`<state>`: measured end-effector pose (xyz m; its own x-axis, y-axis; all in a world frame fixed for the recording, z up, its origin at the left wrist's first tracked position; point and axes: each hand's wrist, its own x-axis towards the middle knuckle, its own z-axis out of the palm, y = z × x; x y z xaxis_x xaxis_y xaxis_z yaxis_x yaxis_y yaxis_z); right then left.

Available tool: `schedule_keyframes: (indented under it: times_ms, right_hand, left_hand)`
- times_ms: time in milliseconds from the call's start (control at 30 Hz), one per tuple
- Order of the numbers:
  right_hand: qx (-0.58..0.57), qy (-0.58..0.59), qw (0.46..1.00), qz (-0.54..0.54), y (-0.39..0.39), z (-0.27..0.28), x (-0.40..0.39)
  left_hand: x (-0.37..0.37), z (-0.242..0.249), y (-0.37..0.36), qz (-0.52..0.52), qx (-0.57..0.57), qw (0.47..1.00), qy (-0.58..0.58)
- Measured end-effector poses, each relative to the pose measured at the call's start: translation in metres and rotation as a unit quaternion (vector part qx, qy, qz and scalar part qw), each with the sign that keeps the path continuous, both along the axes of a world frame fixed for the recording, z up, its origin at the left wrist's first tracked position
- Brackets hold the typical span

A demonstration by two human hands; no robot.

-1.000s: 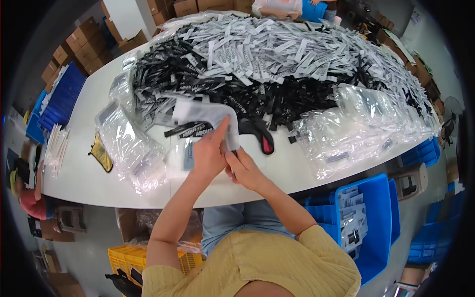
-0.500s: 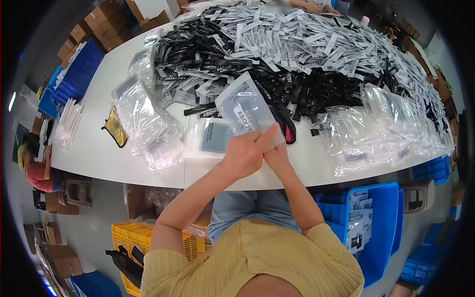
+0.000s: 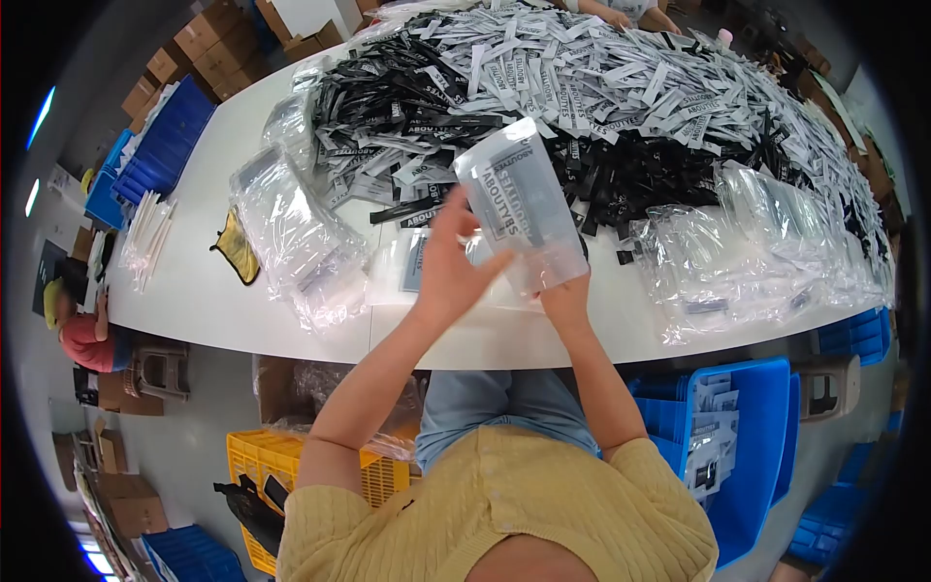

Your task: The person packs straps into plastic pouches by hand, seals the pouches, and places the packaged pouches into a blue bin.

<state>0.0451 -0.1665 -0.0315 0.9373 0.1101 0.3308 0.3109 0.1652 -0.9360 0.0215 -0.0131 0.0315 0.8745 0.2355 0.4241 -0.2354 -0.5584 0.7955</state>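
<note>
A translucent plastic pouch (image 3: 531,199) printed "ABOUTYES" stands tilted in front of me, with greyish contents showing through. My right hand (image 3: 566,297) grips its lower end, most of the fingers hidden behind it. At the pouch's left side is my left hand (image 3: 451,267), fingers and thumb spread apart, slightly blurred; the thumb overlaps the pouch's lower left edge in this view. Beneath the left hand lies another pouch with a grey printed panel (image 3: 411,260), partly covered by the hand.
Black and white printed strips (image 3: 582,78) are heaped across the far table. Clear plastic bags lie in stacks left (image 3: 291,228) and right (image 3: 737,257). A yellow-black piece (image 3: 236,249) lies at left. Blue bin (image 3: 742,466) and yellow crate (image 3: 254,451) flank me. Other people work nearby.
The left hand has let go of the pouch, moving left and opening its fingers. The pouch has swung right and more upright, still in the right hand.
</note>
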Motion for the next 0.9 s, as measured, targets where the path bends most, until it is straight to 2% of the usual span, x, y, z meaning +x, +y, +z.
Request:
schedule_keyframes:
  times_ms: [33,67,100,133,167,233,267,300,367,400,500,600,700,800,900]
  right_hand:
    - [0.013,0.006,1.000,-0.005,0.001,0.003,-0.003]
    - [-0.030,-0.054,0.997,-0.042,0.005,0.003,-0.004]
    - [-0.087,-0.111,0.989,-0.051,0.006,0.002,-0.004]
    - [-0.143,-0.169,0.973,-0.058,0.008,-0.001,-0.003]
    - [-0.169,-0.189,0.966,-0.059,0.009,0.001,-0.003]
    - [-0.189,-0.192,0.961,-0.056,0.011,0.010,-0.004]
    - [-0.184,-0.175,0.966,-0.051,0.010,0.018,-0.006]
    - [-0.180,-0.158,0.970,-0.048,0.009,0.022,-0.007]
    - [-0.041,-0.094,0.995,0.016,0.011,0.003,-0.006]
    - [0.029,-0.061,0.997,0.048,0.011,0.000,-0.005]
    - [0.030,0.034,0.995,0.084,0.007,-0.001,-0.005]
    - [-0.001,0.044,0.992,0.115,0.005,-0.003,0.004]
    - [-0.039,0.014,0.996,0.074,0.011,-0.001,0.000]
    - [-0.008,0.021,0.998,0.062,0.011,0.006,-0.004]
    - [-0.065,-0.047,0.996,-0.023,0.013,0.023,-0.011]
  left_hand:
    - [0.006,-0.003,0.004,0.010,-0.110,0.994,0.011]
    - [0.011,-0.006,0.009,0.025,-0.221,0.975,0.011]
    - [0.013,-0.004,0.018,-0.041,-0.393,0.916,0.070]
    - [0.015,-0.004,0.023,-0.106,-0.550,0.819,0.124]
    - [0.013,-0.006,0.023,-0.109,-0.571,0.805,0.121]
    - [0.011,-0.014,0.023,-0.116,-0.609,0.776,0.115]
    - [0.014,-0.025,0.032,-0.162,-0.593,0.779,0.127]
    - [0.014,-0.022,0.031,-0.177,-0.621,0.754,0.122]
    - [0.012,-0.015,0.024,-0.208,-0.675,0.699,0.113]
    - [0.012,-0.015,0.024,-0.216,-0.672,0.699,0.116]
    - [0.011,-0.018,0.026,-0.204,-0.658,0.717,0.108]
    - [0.007,-0.017,0.023,-0.161,-0.542,0.807,0.168]
    - [0.001,-0.011,0.011,-0.152,-0.511,0.832,0.153]
    - [0.000,-0.009,0.009,-0.152,-0.547,0.808,0.157]
    - [0.000,-0.015,0.008,-0.208,-0.551,0.796,0.141]
